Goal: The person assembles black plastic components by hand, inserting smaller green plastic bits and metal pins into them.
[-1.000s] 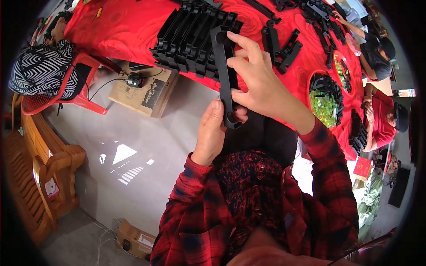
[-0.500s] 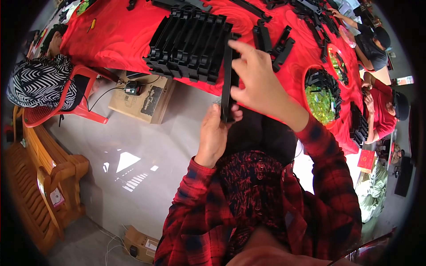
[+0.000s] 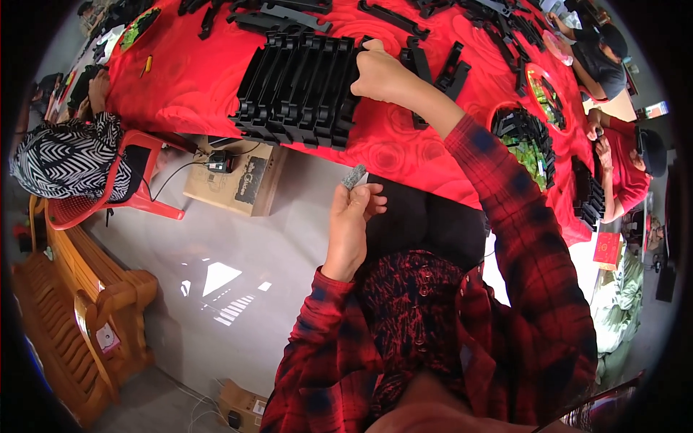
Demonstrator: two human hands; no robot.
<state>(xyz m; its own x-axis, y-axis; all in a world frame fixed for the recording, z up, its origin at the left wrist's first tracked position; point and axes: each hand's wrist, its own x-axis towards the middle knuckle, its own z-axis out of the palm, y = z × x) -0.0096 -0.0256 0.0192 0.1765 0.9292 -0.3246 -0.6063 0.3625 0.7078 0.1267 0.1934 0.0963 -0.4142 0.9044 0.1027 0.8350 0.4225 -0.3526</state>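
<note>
My left hand is closed in front of the table edge, pinching a small speckled grey-green piece between thumb and fingers; its exact kind is unclear. Over the table, my right hand is curled at the right end of a row of black plastic strips, which stand on edge side by side. It grips the black strip at that end, most of which the hand hides. Notches and rounded lugs show along the strips' near ends.
Loose black strips lie right of the row and along the far side of the red-covered table. Red-rimmed baskets hold green and black pieces. People sit at both sides. A cardboard box and wooden bench stand at left.
The black strip has left my left hand; my right hand has carried it up to the row's right end. The grey-green piece now shows plainly in my left hand.
</note>
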